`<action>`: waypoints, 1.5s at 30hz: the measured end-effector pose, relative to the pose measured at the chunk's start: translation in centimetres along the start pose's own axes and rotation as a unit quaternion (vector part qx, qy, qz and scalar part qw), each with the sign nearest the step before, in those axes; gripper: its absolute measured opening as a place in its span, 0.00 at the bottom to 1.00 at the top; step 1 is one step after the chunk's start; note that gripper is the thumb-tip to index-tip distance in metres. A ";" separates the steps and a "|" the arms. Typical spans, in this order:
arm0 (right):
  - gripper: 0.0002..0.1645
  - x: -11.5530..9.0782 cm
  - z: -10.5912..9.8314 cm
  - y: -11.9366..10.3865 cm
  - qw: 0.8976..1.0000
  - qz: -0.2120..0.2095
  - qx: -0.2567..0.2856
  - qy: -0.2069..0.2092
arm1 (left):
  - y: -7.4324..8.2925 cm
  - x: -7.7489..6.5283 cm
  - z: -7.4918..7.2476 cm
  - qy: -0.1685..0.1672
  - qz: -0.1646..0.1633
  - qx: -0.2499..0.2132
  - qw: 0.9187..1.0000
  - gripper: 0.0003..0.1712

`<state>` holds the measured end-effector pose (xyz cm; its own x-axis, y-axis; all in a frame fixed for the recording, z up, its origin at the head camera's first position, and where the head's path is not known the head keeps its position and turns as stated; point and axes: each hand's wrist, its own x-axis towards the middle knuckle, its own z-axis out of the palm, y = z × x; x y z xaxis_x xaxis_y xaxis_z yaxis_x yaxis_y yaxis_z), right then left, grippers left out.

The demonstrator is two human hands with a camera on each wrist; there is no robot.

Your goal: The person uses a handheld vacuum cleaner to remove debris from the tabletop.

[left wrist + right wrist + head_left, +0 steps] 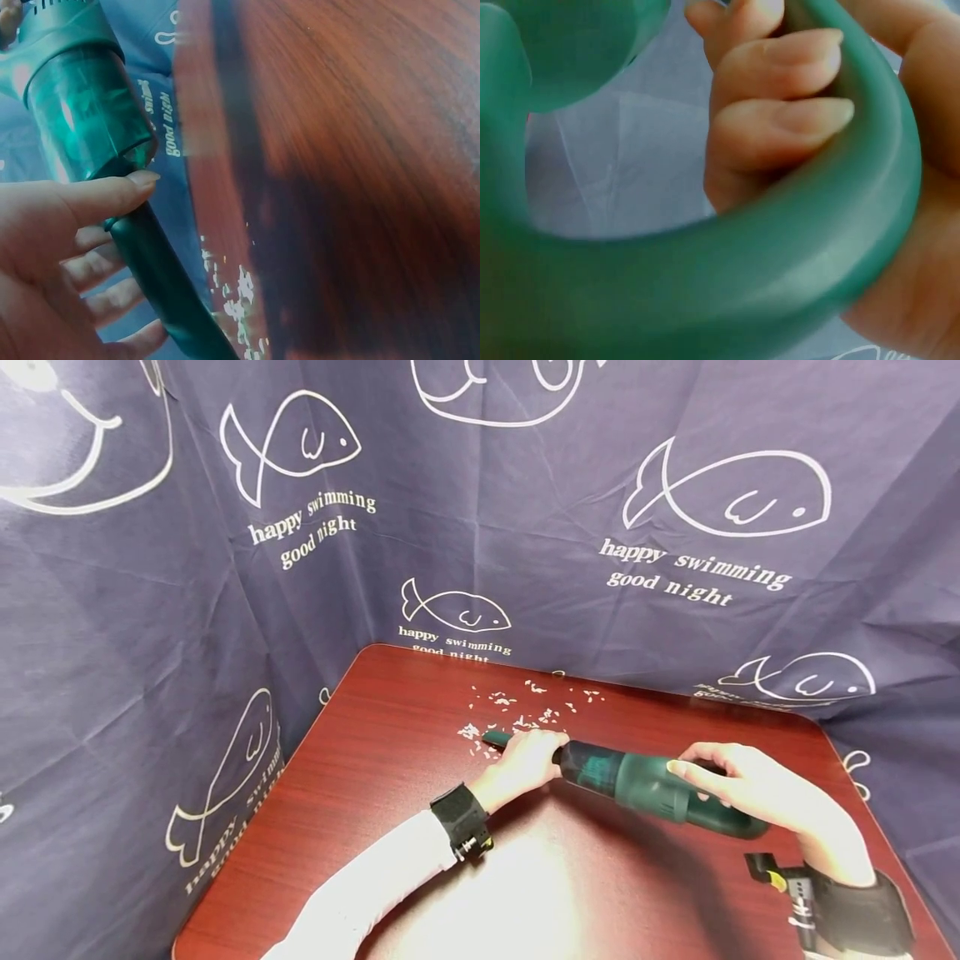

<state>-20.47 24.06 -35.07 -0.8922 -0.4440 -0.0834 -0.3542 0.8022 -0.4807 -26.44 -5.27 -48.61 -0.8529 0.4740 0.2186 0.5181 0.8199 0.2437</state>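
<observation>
A green handheld vacuum cleaner (652, 785) with a see-through dust cup (90, 112) is held over the table by both hands. My right hand (757, 781) grips its looped handle (780, 277), fingers curled around it in the right wrist view. At the front, my left hand (525, 760) holds the narrow nozzle (157, 262), thumb on top near the dust cup and fingers beneath. The nozzle's tip points left, close to white paper scraps (517, 722) scattered on the table. Part of the nozzle is hidden behind the left hand in the head view.
The reddish-brown wooden table (375, 777) has rounded corners and a bright glare patch near the front. Grey-blue fabric curtains (525, 527) printed with white fish hang close along its back and sides. A black band (459, 822) with a small device sits on each wrist.
</observation>
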 end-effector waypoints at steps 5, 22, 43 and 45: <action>0.07 -0.3 -0.1 0.1 0.999 -0.011 -0.024 0.020 | 0.4 0.0 0.2 -0.004 0.012 -0.006 1.000 0.13; 0.14 -2.5 -0.1 2.3 0.997 -0.068 -0.037 0.022 | 2.3 -0.4 0.7 -0.026 0.044 0.033 0.998 0.17; 0.14 -3.0 0.0 3.0 0.997 -0.066 -0.033 0.034 | 2.8 -0.3 0.8 -0.024 0.045 0.035 0.998 0.17; 0.14 -3.2 -0.2 3.2 0.997 -0.067 -0.034 0.033 | 3.0 -0.3 0.8 -0.020 0.050 0.037 0.998 0.17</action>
<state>-18.84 28.08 -36.13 -0.8516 -0.5229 0.0367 -0.4874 0.7642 -0.4225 -24.70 -2.70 -48.70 -0.8000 0.5659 0.1993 0.5958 0.7885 0.1528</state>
